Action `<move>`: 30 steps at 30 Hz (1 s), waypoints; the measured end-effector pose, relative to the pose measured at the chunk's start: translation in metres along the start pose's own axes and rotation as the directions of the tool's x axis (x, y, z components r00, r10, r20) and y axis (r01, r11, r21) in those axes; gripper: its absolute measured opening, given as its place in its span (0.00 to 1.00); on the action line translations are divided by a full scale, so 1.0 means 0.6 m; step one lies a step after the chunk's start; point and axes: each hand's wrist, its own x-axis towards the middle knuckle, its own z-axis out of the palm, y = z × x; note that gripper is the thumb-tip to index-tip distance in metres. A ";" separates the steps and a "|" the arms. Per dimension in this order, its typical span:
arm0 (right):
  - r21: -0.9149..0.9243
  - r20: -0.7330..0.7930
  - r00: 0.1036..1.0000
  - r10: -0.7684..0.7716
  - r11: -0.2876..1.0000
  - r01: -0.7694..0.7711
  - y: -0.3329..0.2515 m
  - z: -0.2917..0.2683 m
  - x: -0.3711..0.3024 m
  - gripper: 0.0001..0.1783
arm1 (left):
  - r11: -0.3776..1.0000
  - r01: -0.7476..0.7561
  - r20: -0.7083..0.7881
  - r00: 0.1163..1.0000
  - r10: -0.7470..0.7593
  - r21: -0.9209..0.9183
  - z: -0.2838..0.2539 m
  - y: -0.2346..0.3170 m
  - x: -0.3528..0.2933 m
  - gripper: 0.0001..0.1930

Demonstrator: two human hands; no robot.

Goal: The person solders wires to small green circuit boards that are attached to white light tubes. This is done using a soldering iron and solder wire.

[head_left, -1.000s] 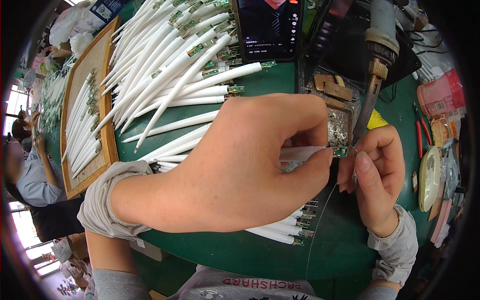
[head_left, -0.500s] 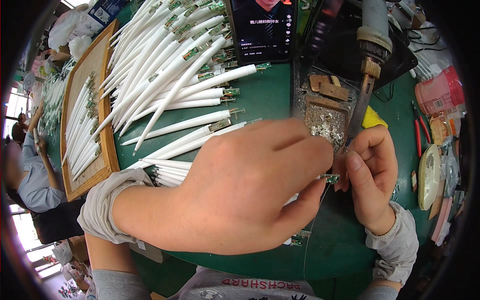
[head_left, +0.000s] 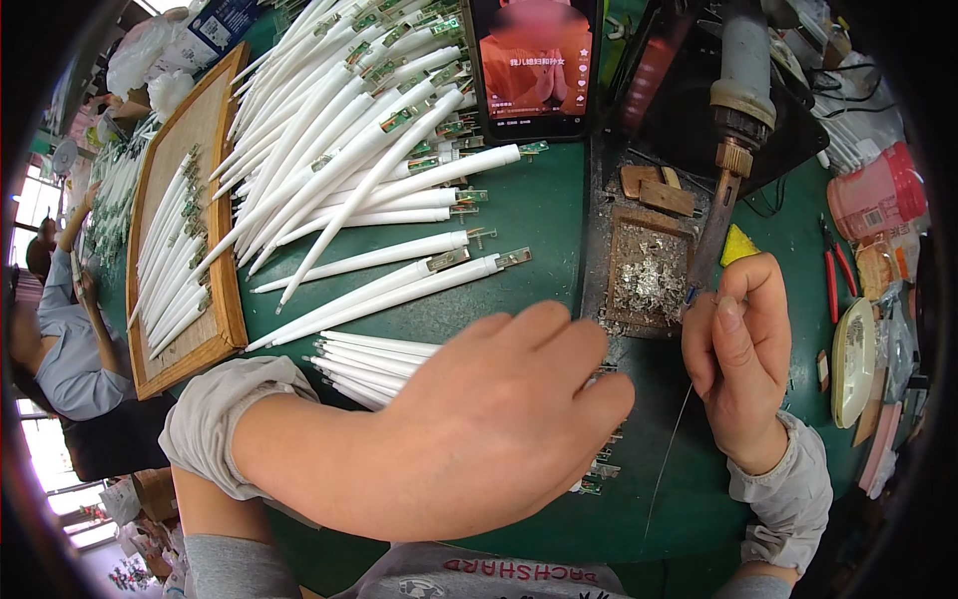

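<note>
My left hand point(head_left: 499, 424) is closed, back up, above several white tapered sticks point(head_left: 374, 357); whatever its fingers hold is hidden beneath it. Small green circuit boards point(head_left: 599, 469) peek out past its fingers. With thumb and forefinger pinched, my right hand point(head_left: 743, 349) grips a thin solder wire point(head_left: 667, 459), whose tail hangs down over the table. Just above those fingers is the tip of a soldering iron point(head_left: 733, 155), fixed pointing downward. Beneath the iron lies a wooden tray point(head_left: 621, 299) of silvery solder scraps.
A large pile of white sticks with circuit-board ends point(head_left: 349, 150) covers the back left, beside a wood-framed board point(head_left: 232, 290). A phone point(head_left: 536, 128) stands at the back. Red-handled pliers point(head_left: 831, 285), a pale dish point(head_left: 853, 349) and a pink tub point(head_left: 878, 190) lie right. Another person point(head_left: 80, 329) sits far left.
My left hand has drawn down and left, away from the iron tip. The circuit board that showed at its fingertips is out of sight. My right hand stays pinched near the iron.
</note>
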 end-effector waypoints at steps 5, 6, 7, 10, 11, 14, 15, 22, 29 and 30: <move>0.004 0.018 1.000 -0.002 1.000 0.002 -0.001 0.001 0.001 0.08 | 0.806 0.163 -0.142 0.985 -0.099 0.568 -0.031 -0.018 0.013 0.11; 0.002 0.015 1.000 -0.003 1.000 0.003 -0.002 0.000 0.001 0.08 | 0.719 0.210 -0.135 0.978 -0.161 0.662 -0.031 -0.028 0.013 0.10; -0.001 0.012 1.000 0.012 1.000 -0.012 -0.003 0.000 0.000 0.08 | 0.619 0.247 -0.135 0.966 -0.222 0.746 -0.028 -0.037 0.013 0.09; 0.008 0.063 0.996 0.059 0.998 -0.059 -0.006 -0.001 0.003 0.08 | 0.634 0.214 -0.093 0.971 -0.219 0.743 -0.025 -0.046 0.011 0.09; 0.000 0.103 0.990 0.093 0.996 -0.093 -0.010 -0.003 0.003 0.08 | 0.691 0.181 -0.079 0.981 -0.177 0.700 -0.025 -0.047 0.012 0.09; -0.028 0.120 0.981 0.150 0.989 -0.148 -0.021 0.001 -0.001 0.09 | 0.888 0.136 -0.048 0.991 -0.128 0.440 -0.021 -0.037 0.014 0.10; -0.029 0.120 0.982 0.149 0.989 -0.147 -0.023 0.004 -0.001 0.09 | 0.888 0.135 -0.049 0.991 -0.126 0.440 -0.020 -0.033 0.014 0.10; 0.024 0.140 0.955 0.263 0.963 -0.269 -0.033 0.014 -0.003 0.10 | 0.992 0.129 -0.064 0.990 -0.128 0.013 -0.029 -0.017 0.016 0.13; -0.018 0.121 0.970 0.213 0.977 -0.212 -0.022 0.010 -0.009 0.10 | 0.889 0.230 0.046 0.972 -0.231 -0.396 -0.039 -0.026 0.023 0.08; -0.017 0.120 0.969 0.214 0.977 -0.214 -0.022 0.010 -0.009 0.10 | 0.888 0.231 0.048 0.972 -0.231 -0.397 -0.042 -0.025 0.025 0.08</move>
